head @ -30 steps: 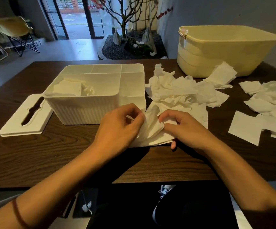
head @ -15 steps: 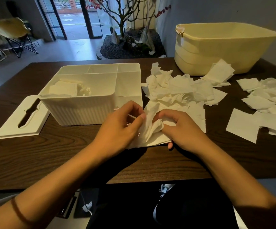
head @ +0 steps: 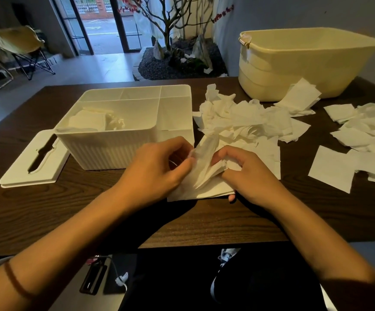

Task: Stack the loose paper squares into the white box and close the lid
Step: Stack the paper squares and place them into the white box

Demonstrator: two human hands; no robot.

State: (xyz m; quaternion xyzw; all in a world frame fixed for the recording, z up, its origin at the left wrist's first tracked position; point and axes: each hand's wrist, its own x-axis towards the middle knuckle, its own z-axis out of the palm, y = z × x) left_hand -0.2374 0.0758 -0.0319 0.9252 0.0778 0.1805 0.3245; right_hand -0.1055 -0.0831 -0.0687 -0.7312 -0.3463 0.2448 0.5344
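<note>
The white ribbed box (head: 106, 151) stands open on the dark wooden table, with a few paper squares (head: 88, 121) in its large compartment. Its slotted lid (head: 36, 158) lies flat to the left of it. In front of the box's right corner, my left hand (head: 157, 169) and my right hand (head: 247, 173) both pinch a crumpled paper square (head: 202, 169) held over a flat sheet on the table. A big heap of loose paper squares (head: 245, 120) lies just behind my hands.
A cream plastic tub (head: 303, 63) stands at the back right. More loose squares (head: 361, 135) spread over the table's right side. The table's front edge (head: 204, 243) runs close below my forearms. A folding chair and an indoor tree stand beyond the table.
My hands have drawn closer together and bunched the paper between them higher. The camera view has shifted slightly.
</note>
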